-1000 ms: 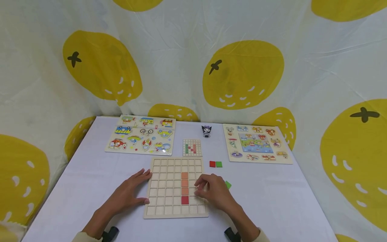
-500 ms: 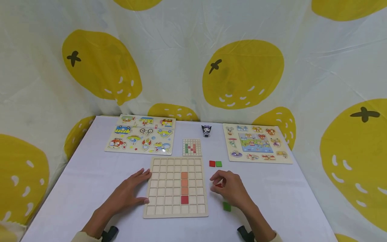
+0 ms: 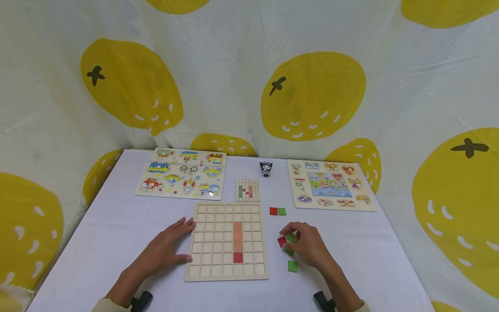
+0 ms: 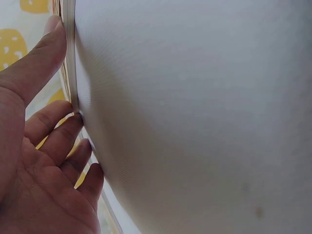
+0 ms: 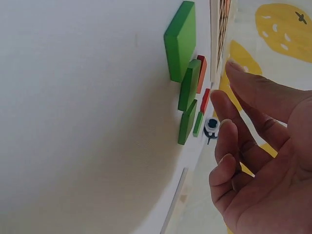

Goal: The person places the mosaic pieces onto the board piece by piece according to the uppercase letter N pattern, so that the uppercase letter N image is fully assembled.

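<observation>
In the head view a wooden grid board (image 3: 218,278) lies flat, with a column of 3 orange tiles (image 3: 238,236) and a red tile (image 3: 238,258) set in its squares. My left hand (image 3: 165,249) rests at the board's left edge, thumb and fingers spread along it. Off the board's right side, my right hand (image 3: 308,245) hovers over loose tiles with its thumb and fingertips apart. A loose red tile (image 3: 282,242) lies below those fingertips, beside green tiles (image 5: 190,85) partly covered by the hand. Another green tile (image 3: 293,266) lies nearer the front.
Beyond the board sits a small pattern card (image 3: 247,197). A red tile (image 3: 273,211) and a green tile (image 3: 282,211) lie to its right. Picture puzzles stand at the back left (image 3: 181,173) and back right (image 3: 331,184), with a small figurine (image 3: 266,169) between them.
My right hand has moved from over the board's right side to the loose tiles, uncovering the red and green ones. The left hand has stayed at the board's edge.
</observation>
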`<action>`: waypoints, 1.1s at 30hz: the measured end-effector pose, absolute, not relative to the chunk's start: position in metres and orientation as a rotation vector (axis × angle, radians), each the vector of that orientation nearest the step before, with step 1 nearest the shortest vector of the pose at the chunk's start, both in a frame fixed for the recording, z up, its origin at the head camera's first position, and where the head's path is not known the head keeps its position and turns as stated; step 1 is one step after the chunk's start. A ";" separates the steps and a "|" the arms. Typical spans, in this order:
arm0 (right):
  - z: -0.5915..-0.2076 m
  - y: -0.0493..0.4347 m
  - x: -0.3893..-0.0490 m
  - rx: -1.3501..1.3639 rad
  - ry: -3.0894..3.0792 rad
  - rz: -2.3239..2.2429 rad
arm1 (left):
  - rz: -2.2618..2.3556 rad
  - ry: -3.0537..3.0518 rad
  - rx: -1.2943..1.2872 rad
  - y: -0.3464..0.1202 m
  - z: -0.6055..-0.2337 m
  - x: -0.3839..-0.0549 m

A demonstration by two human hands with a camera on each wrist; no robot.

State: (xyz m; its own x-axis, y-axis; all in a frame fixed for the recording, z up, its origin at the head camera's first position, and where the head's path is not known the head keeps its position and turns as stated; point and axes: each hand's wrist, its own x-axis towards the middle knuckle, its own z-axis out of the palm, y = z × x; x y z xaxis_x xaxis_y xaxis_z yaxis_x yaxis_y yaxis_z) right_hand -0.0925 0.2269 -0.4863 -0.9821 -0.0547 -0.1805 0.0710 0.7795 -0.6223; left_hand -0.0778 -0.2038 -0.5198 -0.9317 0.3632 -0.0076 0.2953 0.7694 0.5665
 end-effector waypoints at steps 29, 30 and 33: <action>-0.495 0.208 -0.099 -0.039 2.788 -0.914 | 0.881 2.834 0.501 -0.203 -0.519 -0.078; -0.495 0.207 -0.099 -0.040 2.784 -0.907 | 0.882 2.835 0.499 -0.203 -0.519 -0.077; -0.494 0.204 -0.100 -0.043 2.780 -0.887 | 0.885 2.834 0.498 -0.203 -0.518 -0.077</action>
State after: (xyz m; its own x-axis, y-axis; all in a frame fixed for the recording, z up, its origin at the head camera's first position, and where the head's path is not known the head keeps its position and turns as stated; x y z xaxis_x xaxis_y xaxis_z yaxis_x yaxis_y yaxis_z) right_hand -0.0996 0.2036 -0.4936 -0.9748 -0.0950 -0.2020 0.0396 0.8171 -0.5752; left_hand -0.0771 -0.2030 -0.5182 -0.9368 0.3487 -0.0263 0.2718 0.7735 0.5726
